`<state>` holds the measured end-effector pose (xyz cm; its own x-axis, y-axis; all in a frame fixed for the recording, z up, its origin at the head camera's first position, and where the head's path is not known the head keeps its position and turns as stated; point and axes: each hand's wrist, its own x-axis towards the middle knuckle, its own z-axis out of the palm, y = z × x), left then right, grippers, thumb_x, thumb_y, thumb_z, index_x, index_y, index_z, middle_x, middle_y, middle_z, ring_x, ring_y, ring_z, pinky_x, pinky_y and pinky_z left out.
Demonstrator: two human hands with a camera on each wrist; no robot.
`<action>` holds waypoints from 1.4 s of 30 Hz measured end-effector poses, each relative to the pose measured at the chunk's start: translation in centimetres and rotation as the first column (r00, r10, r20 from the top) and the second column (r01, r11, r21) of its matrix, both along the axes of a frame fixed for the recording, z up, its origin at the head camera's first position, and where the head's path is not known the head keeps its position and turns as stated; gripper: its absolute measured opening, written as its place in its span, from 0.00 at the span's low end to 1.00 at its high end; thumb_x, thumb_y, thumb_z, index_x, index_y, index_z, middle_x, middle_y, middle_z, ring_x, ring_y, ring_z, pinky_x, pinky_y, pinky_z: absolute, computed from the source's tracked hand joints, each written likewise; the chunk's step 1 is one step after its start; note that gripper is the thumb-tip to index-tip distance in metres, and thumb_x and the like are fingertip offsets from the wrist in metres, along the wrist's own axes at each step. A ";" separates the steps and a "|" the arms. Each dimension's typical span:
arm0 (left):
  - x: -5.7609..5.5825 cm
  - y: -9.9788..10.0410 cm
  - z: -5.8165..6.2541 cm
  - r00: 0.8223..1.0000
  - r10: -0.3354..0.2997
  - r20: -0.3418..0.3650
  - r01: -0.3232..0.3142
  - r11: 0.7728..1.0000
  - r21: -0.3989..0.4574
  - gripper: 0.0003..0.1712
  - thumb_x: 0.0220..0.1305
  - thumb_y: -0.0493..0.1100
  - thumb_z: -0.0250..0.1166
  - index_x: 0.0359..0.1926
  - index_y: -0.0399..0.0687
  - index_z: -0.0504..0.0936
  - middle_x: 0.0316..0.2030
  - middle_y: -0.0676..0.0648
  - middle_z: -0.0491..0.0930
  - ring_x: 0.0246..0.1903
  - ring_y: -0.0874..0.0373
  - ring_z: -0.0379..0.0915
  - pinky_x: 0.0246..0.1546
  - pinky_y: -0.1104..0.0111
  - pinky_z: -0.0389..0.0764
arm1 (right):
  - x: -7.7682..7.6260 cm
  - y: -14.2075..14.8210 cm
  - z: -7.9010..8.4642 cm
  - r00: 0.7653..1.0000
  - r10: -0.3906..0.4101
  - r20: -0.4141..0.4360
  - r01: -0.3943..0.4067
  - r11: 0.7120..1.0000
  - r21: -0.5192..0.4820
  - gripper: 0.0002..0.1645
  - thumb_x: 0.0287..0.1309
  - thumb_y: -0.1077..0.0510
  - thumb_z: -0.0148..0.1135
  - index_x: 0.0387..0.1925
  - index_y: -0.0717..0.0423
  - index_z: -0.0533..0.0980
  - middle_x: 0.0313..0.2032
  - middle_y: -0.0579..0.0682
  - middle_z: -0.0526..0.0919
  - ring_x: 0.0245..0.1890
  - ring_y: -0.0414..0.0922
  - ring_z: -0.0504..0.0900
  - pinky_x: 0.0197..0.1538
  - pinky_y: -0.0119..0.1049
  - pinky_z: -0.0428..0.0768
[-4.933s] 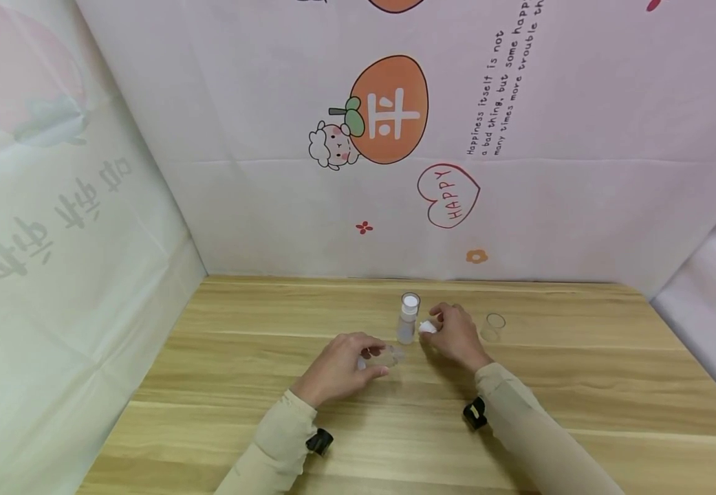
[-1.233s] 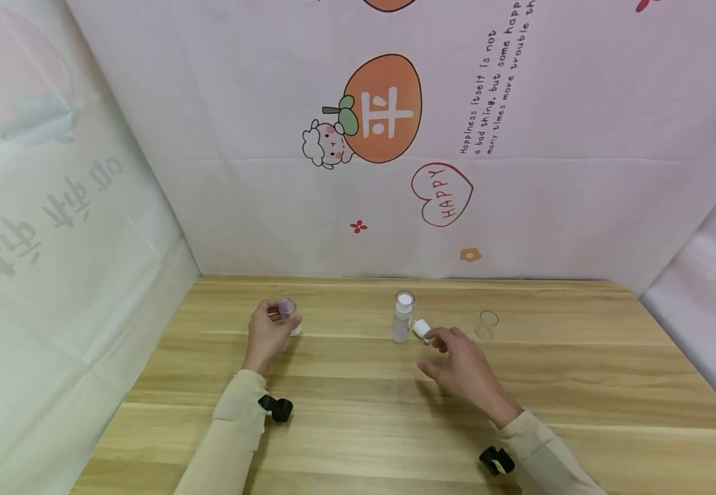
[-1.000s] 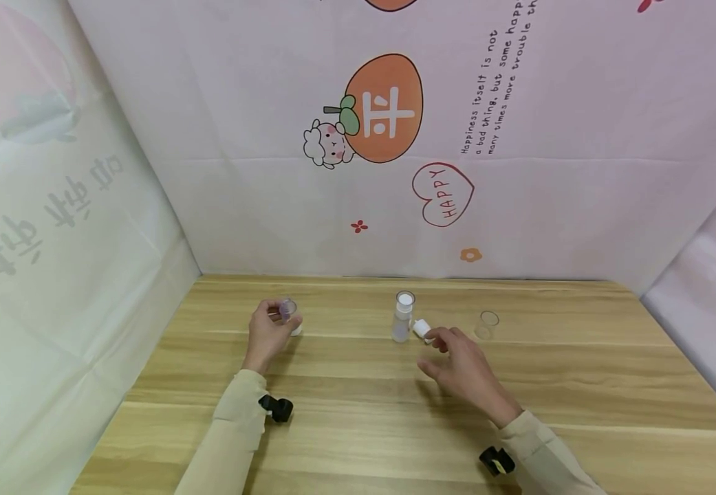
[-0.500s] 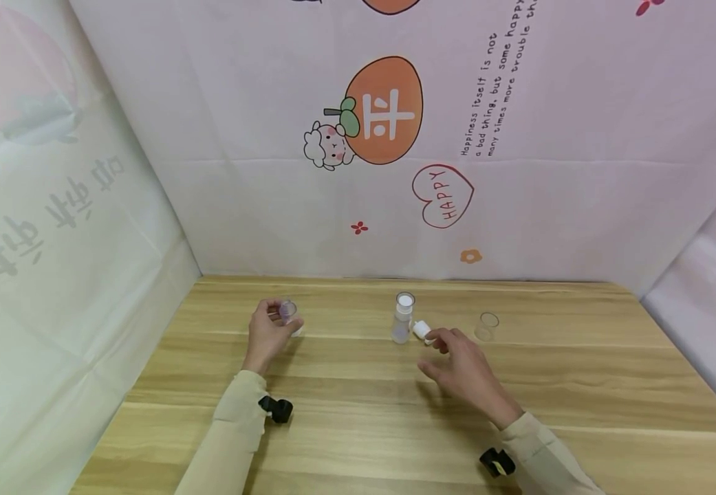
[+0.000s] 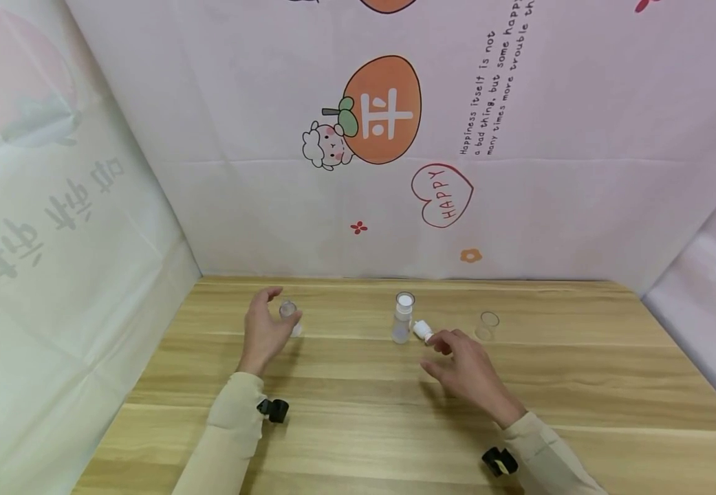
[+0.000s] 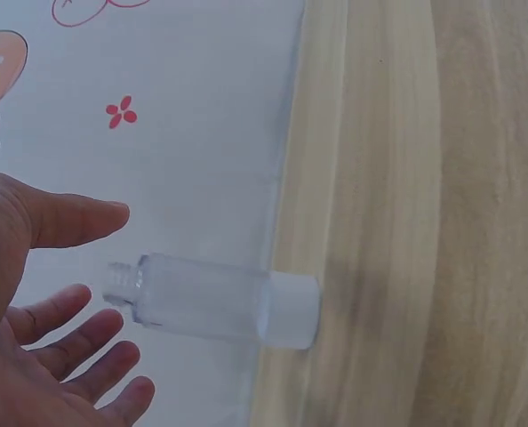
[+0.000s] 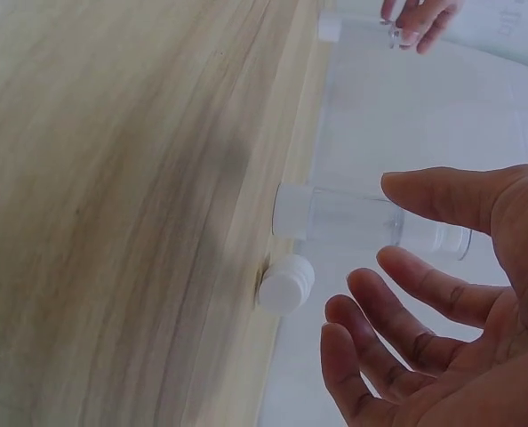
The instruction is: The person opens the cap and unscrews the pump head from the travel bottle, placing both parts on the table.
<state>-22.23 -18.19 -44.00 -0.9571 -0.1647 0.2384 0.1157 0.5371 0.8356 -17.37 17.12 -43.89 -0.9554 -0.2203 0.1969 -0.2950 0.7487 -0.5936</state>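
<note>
A clear bottle [image 6: 202,298] with a white base and a bare threaded neck stands upright at the table's left. My left hand [image 5: 265,337] is beside its neck, thumb and fingers spread, a gap showing around the bottle in the left wrist view. Near the middle stands a second clear bottle [image 5: 402,326] with a white base and a white top inside a clear rim. A small white pump head [image 5: 422,331] lies against its right side. My right hand [image 5: 472,375] hovers just right of the pump head, fingers loosely bent, holding nothing.
A clear cylindrical cap [image 5: 486,327] stands on the wooden table [image 5: 358,426], right of the bottles. A printed white cloth [image 5: 258,206] hangs along the table's back edge, and another cloth [image 5: 85,275] closes the left side.
Earlier my left hand carried the clear bottle from the middle to the left; just now its fingers have spread and let it go. My right hand has released the pump head and drawn back.
</note>
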 end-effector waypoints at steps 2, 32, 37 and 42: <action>0.2 0.3 0.4 1.000 -0.002 -0.021 0.002 0.999 -0.034 0.36 0.63 0.40 0.72 0.68 0.36 0.69 0.65 0.37 0.70 0.67 0.38 0.62 0.67 0.47 0.63 | 0.0 0.1 0.0 1.000 -0.001 0.009 0.001 1.000 -0.001 0.17 0.55 0.59 0.76 0.45 0.61 0.82 0.38 0.55 0.82 0.40 0.51 0.80 0.41 0.47 0.80; 1.6 7.4 2.4 0.954 -0.224 -0.201 0.207 0.973 -0.105 0.31 0.59 0.36 0.75 0.62 0.35 0.75 0.58 0.38 0.77 0.59 0.41 0.71 0.61 0.48 0.71 | 0.1 1.1 -0.2 0.999 0.034 -0.003 -0.034 0.999 -0.019 0.19 0.57 0.62 0.74 0.49 0.62 0.81 0.38 0.56 0.82 0.37 0.50 0.82 0.40 0.45 0.81; 1.3 8.8 1.2 0.947 -0.272 -0.172 0.264 0.962 -0.067 0.31 0.59 0.35 0.74 0.62 0.34 0.75 0.57 0.38 0.77 0.58 0.39 0.72 0.61 0.49 0.72 | -0.1 1.1 0.0 0.999 0.037 -0.018 -0.037 0.999 -0.017 0.19 0.56 0.62 0.75 0.49 0.63 0.80 0.38 0.56 0.82 0.37 0.51 0.82 0.40 0.45 0.82; 1.3 10.2 0.0 0.944 -0.311 -0.114 0.313 0.950 0.001 0.31 0.60 0.34 0.73 0.63 0.33 0.74 0.58 0.37 0.76 0.58 0.39 0.71 0.61 0.46 0.72 | -0.4 1.1 0.4 0.999 0.040 -0.009 -0.040 0.999 -0.028 0.21 0.56 0.63 0.75 0.50 0.64 0.80 0.39 0.58 0.82 0.38 0.52 0.82 0.41 0.46 0.83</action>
